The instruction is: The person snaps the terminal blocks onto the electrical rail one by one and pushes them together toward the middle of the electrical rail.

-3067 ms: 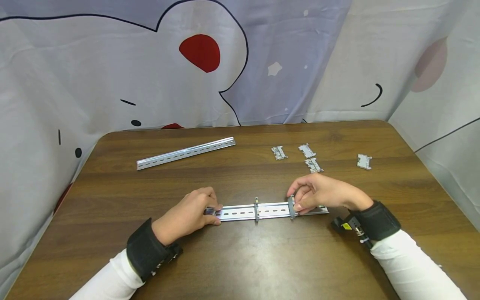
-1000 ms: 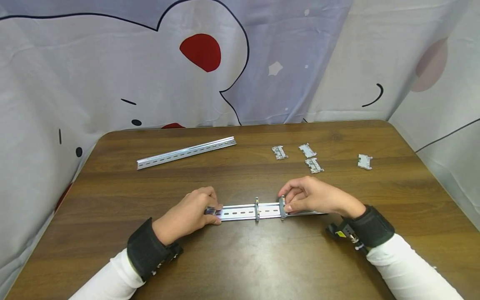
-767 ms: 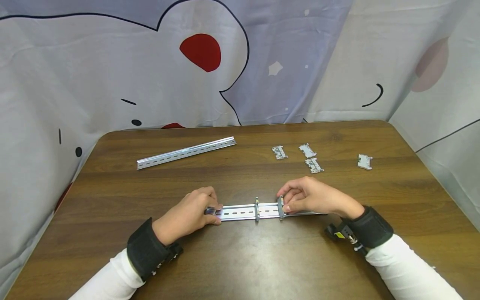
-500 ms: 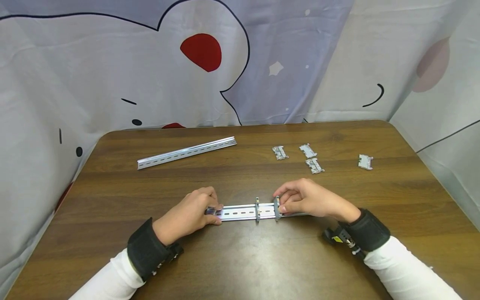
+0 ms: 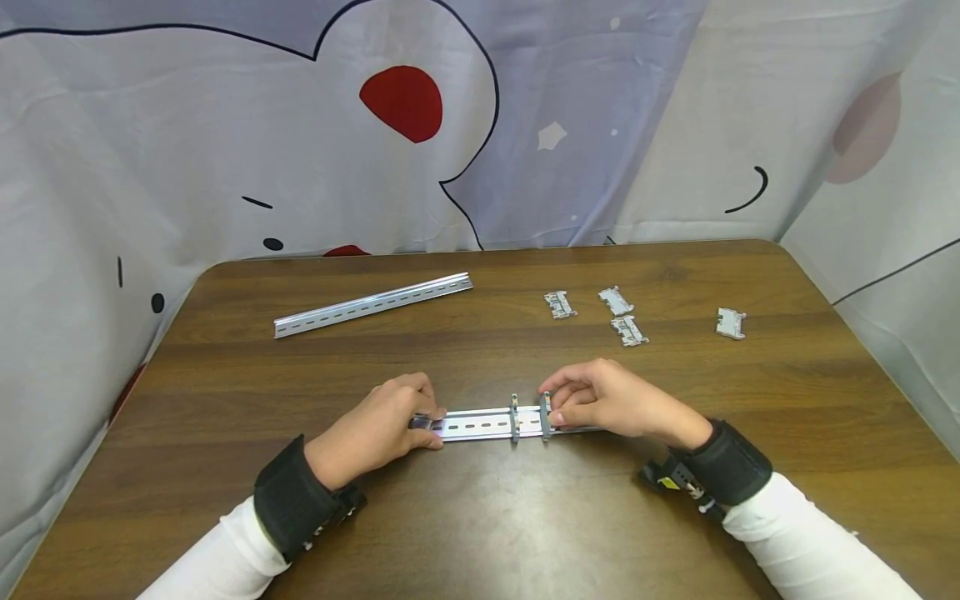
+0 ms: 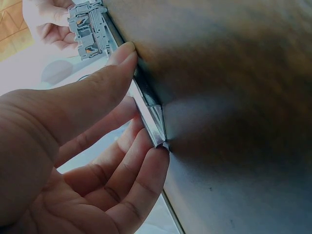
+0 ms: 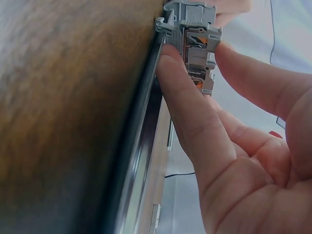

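A slotted metal DIN rail [image 5: 474, 426] lies lengthwise on the wooden table. At its left end my left hand [image 5: 375, 421] grips it, thumb on the near edge and fingers on the far one, as the left wrist view also shows. One grey terminal block [image 5: 514, 419] stands across the rail near mid-length. Just right of it, a second grey terminal block [image 5: 545, 417] is seated across the rail, pinched between thumb and fingers of my right hand [image 5: 615, 400]. Orange parts show in the side of this terminal block [image 7: 199, 53] in the right wrist view. My right hand covers part of the rail's right portion.
Another slotted rail [image 5: 373, 306] lies slantwise at the back left. Several loose terminal blocks lie farther back: one block [image 5: 559, 305], a close pair with its nearer block [image 5: 628, 331], and one block [image 5: 730, 323] to the right. A printed curtain [image 5: 225, 150] hangs behind the table.
My right hand has slid its terminal block leftward along the rail, narrowing the gap to the other block. My left hand has stayed in place on the rail's left end.
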Demonstrator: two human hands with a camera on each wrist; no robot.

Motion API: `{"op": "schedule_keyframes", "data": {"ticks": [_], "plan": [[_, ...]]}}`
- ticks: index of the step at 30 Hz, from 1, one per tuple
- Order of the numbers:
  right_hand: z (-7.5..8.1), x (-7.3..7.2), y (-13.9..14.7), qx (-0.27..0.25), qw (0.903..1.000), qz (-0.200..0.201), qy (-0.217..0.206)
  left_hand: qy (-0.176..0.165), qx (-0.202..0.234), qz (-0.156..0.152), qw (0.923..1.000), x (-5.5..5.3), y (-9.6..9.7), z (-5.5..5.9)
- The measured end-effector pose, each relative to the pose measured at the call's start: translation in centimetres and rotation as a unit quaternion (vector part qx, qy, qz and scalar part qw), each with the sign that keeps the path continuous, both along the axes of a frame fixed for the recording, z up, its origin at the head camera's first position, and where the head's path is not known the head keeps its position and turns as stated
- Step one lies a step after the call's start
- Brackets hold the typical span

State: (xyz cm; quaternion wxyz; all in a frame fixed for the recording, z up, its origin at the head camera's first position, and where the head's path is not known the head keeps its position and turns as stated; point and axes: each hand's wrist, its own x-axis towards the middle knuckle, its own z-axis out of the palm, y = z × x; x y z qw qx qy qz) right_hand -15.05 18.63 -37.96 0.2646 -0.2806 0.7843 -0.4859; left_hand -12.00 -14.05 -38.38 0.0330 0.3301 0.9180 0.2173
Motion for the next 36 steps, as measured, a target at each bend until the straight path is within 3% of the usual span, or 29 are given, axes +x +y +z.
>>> {"op": "schedule_keyframes", "data": {"ticks": [23,36], "plan": [[-0.2,0.6,-1.5,0.032,0.9976,-0.026,0.057,-0.01,0.002,-0.005,0.9999,-0.2,0.0,0.0],[-0.3,0.8,-2.2,0.039,0.9966,-0.03,0.066,-0.012,0.004,-0.001,0.9999,-0.2,-0.1,0.0]]}}
